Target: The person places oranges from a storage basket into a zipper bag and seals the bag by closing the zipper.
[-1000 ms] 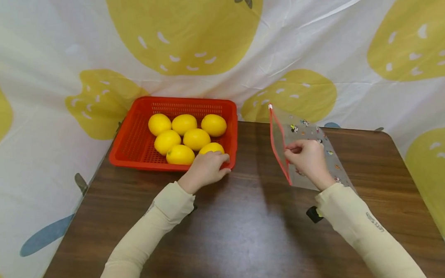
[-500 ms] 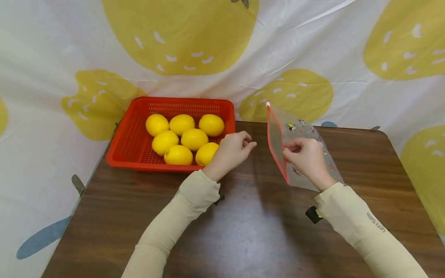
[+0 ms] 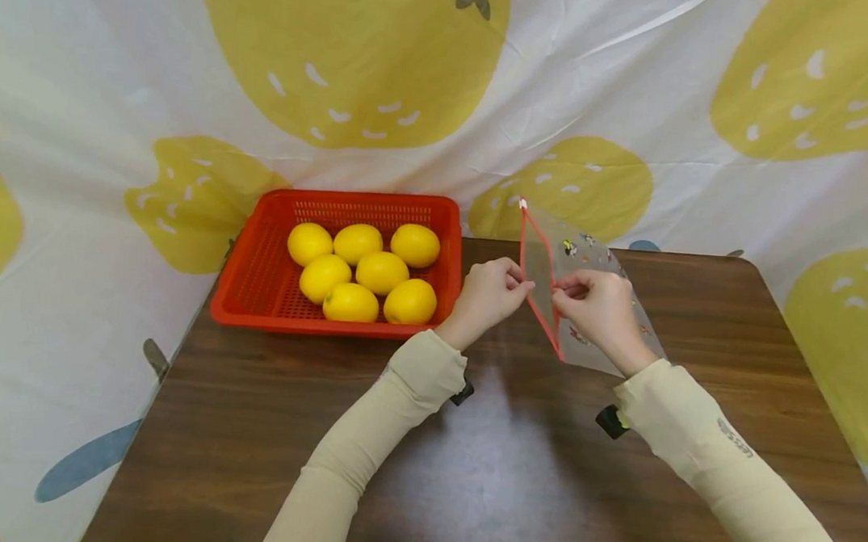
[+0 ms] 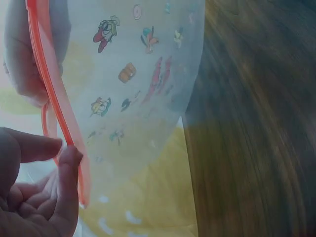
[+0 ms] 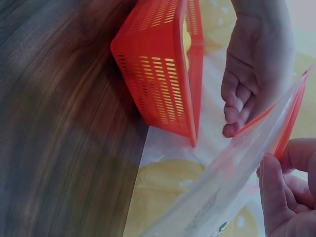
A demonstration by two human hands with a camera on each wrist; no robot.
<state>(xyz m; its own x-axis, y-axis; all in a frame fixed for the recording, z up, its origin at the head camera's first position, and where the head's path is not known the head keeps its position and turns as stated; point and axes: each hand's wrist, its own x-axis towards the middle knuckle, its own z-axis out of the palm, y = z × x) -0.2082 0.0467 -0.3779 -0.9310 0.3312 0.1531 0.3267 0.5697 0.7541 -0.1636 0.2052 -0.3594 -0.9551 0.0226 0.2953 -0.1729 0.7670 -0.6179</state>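
Observation:
A clear zipper bag (image 3: 582, 256) with a red edge and small cartoon prints is held up at the right of the head view. Its mouth faces left and gapes, and a white slider (image 3: 523, 203) sits at the top corner. The right hand (image 3: 599, 312) pinches the near side of the red rim between thumb and fingers. At the opposite side of the mouth, the left hand (image 3: 484, 297) has its thumb and forefinger pinched at the rim, also seen in the left wrist view around the red strip (image 4: 54, 94). The bag's lower part is partly hidden by the right hand.
A red plastic basket (image 3: 247, 318) stands at the back left of the brown wooden table (image 3: 487, 479), with several yellow lemons (image 3: 381, 273) inside. Behind the table hangs a white cloth (image 3: 429, 166) printed with yellow fruit.
The left hand has moved right from the basket's front right corner to the bag's mouth, uncovering the front right lemon. The right hand keeps its pinch on the bag.

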